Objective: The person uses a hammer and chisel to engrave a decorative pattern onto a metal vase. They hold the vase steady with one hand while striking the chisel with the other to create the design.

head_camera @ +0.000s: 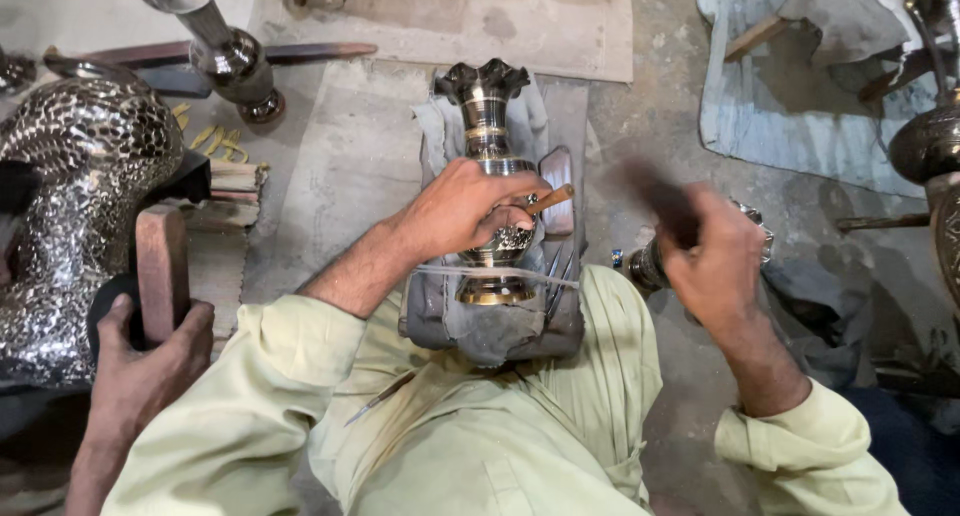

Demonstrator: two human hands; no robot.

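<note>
A dark engraved metal vase with a fluted mouth lies on a grey cloth between my knees, mouth pointing away from me. My left hand rests on the vase's belly and pinches a thin punch with a tan end against the metal. To the right my right hand is raised and grips a dark hammer, which is blurred by motion. A thin cord runs across the cloth near the vase's brass-coloured foot.
Another person's hand at the lower left holds a wooden block beside a large hammered metal vessel. A second vase lies at the top left. A blue-grey cloth and more metalware lie at the right.
</note>
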